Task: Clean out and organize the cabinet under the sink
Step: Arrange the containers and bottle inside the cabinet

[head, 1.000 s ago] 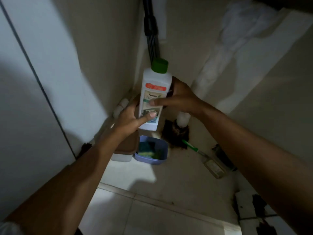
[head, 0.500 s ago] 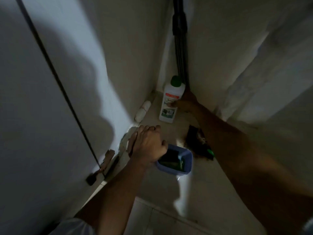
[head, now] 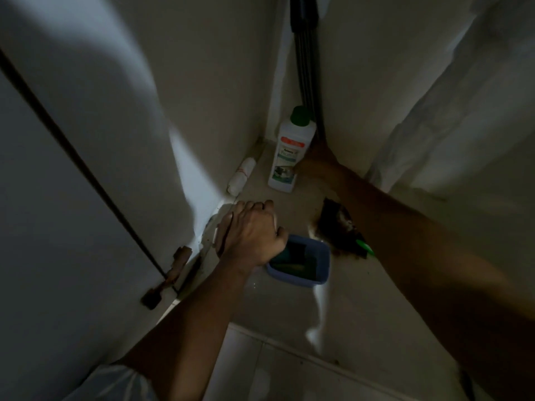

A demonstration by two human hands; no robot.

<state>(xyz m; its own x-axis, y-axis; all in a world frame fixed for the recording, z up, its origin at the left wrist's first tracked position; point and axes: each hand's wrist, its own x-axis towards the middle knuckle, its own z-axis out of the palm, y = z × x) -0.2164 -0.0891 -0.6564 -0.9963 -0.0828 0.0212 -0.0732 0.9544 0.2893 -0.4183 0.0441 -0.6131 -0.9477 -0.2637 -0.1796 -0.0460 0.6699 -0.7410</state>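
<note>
A white bottle [head: 291, 151] with a green cap stands upright in the cabinet's back corner, beside a dark hose. My right hand [head: 317, 164] is wrapped around the bottle's right side, thumb on the label. My left hand [head: 251, 233] rests knuckles-up on a brown-lidded container [head: 220, 234] against the left wall, fingers curled over it. A small blue tub [head: 301, 263] with green sponges sits just right of that hand.
A white roll [head: 241, 176] lies along the left wall. A dark stained patch [head: 337, 227] with a green-handled brush [head: 365, 248] lies under my right forearm. A black hose [head: 308, 68] runs down the corner. A rusty hinge [head: 170, 274] hangs on the door at left.
The bottle went from held up in both hands to standing in the back corner. My left hand left it and came down on the brown-lidded container.
</note>
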